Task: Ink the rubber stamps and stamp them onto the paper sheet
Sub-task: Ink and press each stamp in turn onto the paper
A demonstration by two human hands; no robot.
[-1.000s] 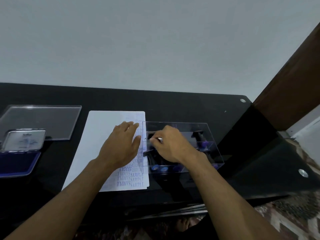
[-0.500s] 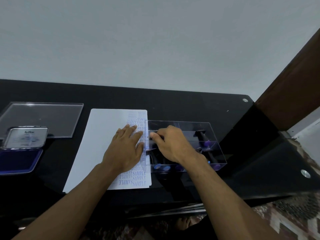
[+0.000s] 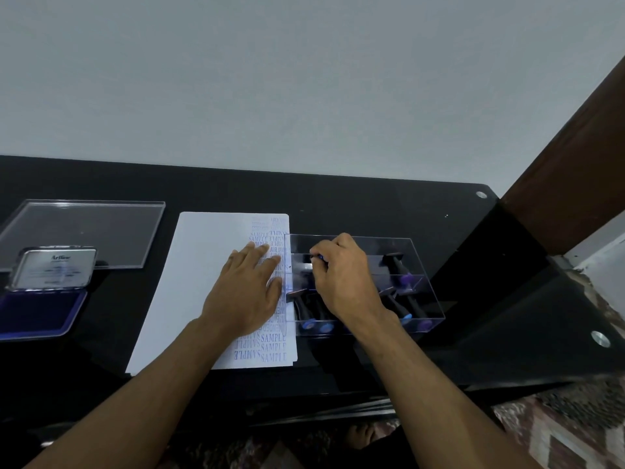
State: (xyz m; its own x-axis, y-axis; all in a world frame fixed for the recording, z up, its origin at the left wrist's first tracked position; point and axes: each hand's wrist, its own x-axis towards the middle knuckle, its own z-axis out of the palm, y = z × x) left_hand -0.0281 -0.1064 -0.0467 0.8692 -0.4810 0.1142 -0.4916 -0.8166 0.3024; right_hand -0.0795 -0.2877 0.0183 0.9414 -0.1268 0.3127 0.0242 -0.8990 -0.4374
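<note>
Head view: left hand [image 3: 248,292] flat on blue-stamped paper sheet [image 3: 203,282]; right hand [image 3: 341,279] fingers pinch a boxed stamp [image 3: 319,258]

One paper sheet [image 3: 203,286], one ink pad [image 3: 37,313], one clear stamp box [image 3: 422,265], two hands [image 3: 247,292].

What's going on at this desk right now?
A person is stamping a paper sheet on a black table. The left hand lies flat on the sheet, whose right edge already carries rows of blue SAMPLE prints. The right hand reaches into a clear box of rubber stamps, fingers curled around something small inside. An open ink pad sits far left, beside the box's clear lid.
</note>
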